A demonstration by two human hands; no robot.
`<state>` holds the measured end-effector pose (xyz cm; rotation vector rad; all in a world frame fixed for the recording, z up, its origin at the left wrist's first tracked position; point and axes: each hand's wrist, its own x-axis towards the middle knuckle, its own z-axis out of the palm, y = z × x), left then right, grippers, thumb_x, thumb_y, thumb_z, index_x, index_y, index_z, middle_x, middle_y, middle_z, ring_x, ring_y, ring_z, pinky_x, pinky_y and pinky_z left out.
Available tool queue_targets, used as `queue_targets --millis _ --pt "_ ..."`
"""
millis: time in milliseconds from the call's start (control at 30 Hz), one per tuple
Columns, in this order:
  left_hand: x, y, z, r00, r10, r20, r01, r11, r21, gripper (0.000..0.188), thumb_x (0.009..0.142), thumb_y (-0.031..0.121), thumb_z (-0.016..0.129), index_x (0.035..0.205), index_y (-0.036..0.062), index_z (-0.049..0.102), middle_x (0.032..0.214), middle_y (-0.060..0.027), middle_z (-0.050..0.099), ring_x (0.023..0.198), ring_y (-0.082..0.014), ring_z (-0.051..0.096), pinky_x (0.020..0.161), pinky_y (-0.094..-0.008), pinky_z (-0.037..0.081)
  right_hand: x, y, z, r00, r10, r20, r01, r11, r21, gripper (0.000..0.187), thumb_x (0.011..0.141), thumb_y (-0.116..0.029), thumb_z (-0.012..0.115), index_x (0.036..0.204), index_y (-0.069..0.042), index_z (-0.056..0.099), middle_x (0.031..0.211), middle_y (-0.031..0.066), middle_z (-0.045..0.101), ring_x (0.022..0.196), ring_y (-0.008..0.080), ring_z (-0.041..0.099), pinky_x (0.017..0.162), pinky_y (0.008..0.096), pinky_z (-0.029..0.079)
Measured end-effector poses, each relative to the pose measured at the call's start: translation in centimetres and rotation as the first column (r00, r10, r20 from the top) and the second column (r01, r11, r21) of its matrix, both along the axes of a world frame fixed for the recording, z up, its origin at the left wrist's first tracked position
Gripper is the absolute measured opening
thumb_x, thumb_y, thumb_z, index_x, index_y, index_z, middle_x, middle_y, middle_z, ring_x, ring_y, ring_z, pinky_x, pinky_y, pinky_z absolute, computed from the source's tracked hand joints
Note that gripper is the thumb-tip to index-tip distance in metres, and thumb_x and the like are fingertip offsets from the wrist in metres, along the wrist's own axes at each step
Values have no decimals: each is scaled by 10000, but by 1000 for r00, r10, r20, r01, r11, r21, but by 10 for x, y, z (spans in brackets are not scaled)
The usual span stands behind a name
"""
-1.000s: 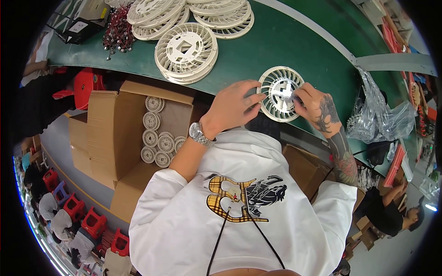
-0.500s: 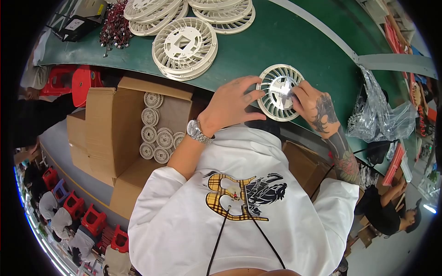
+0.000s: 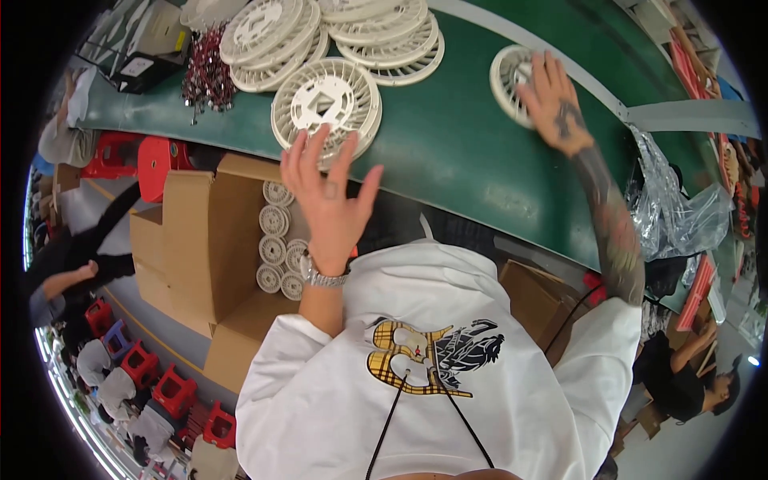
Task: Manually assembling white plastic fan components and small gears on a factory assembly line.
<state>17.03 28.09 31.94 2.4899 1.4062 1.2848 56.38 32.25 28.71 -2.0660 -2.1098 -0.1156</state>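
My left hand [image 3: 330, 204], fingers spread, reaches to the near edge of a small stack of round off-white slatted plastic covers [image 3: 324, 96]. Its fingertips overlap the stack's lower rim; whether they touch it I cannot tell. Farther out on the right, a single round slatted cover [image 3: 503, 82] lies on the green work table [image 3: 448, 152]. My tattooed right hand [image 3: 554, 108] rests over that cover's right side with straight fingers and hides part of it. Neither hand grips anything.
More stacked covers [image 3: 392, 44] stand at the back, beside a bundle of red and black wires [image 3: 210, 76]. Below the table edge, an open cardboard box [image 3: 188, 240] holds several small round slatted parts [image 3: 273, 250]. Clear plastic bags [image 3: 680, 200] hang at the right.
The single cover has moved away from me along the table, with my right hand over it. My left hand has left it and swung left to the stack, fingers spreading.
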Motion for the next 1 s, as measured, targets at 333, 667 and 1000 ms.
queue_targets --millis 333,667,1000 --pt "-17 0 -7 992 -115 46 119 989 -84 367 793 75 848 1131 148 723 1213 -67 644 1182 -336 602 1107 -590 411 81 158 -29 895 -432 -110 446 871 208 826 1012 -644 386 1612 -83 299 1664 229 277 1534 403 271 1212 641 198" --pt "17 -12 -15 856 -515 -44 499 845 -193 395 767 236 873 1123 148 725 1217 -62 638 1193 -299 594 1132 -587 427 81 -9 117 952 297 69 -258 906 -336 427 863 -400 747 1125 -70 675 1491 146 504 1519 350 314 1272 555 152" --pt "55 -10 -36 819 -572 48 570 802 -179 407 767 225 870 1145 151 737 1236 -57 641 1206 -308 600 1130 -560 447 73 -195 144 923 121 365 137 782 -607 237 682 -243 819 819 -136 658 1449 76 548 1534 301 311 1289 576 92"
